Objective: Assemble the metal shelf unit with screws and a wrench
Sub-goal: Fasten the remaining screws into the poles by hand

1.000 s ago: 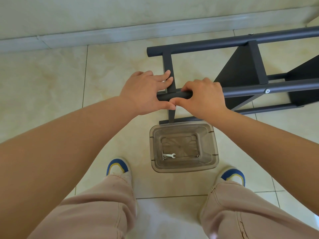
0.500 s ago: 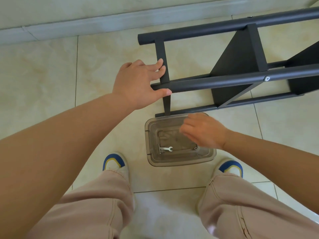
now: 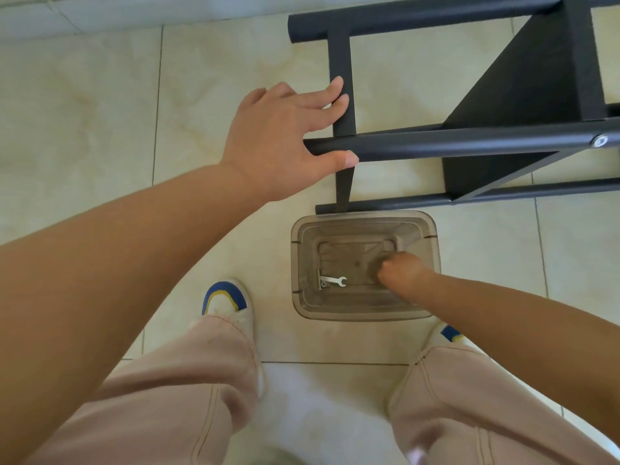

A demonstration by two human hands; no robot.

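Note:
A dark metal shelf unit (image 3: pixel 469 144) lies on its side on the tiled floor, with a silver screw (image 3: pixel 600 141) in its near tube. My left hand (image 3: pixel 285 135) holds the end of that tube, thumb under it and fingers against the flat crossbar. A clear plastic bin (image 3: pixel 364 312) stands on the floor just below the frame. A small silver wrench (image 3: pixel 332 281) lies on its bottom at the left. My right hand (image 3: pixel 401 270) is down inside the bin at the right, fingers curled; whether it holds anything is hidden.
A pale wall skirting (image 3: pixel 100 15) runs along the top. My two shoes (image 3: pixel 225 302) and trouser legs (image 3: pixel 188 391) flank the bin. Open floor tiles lie to the left of the frame.
My right hand let go of the tube and dropped into the bin. My left hand stayed on the tube end. The view moved closer to the floor.

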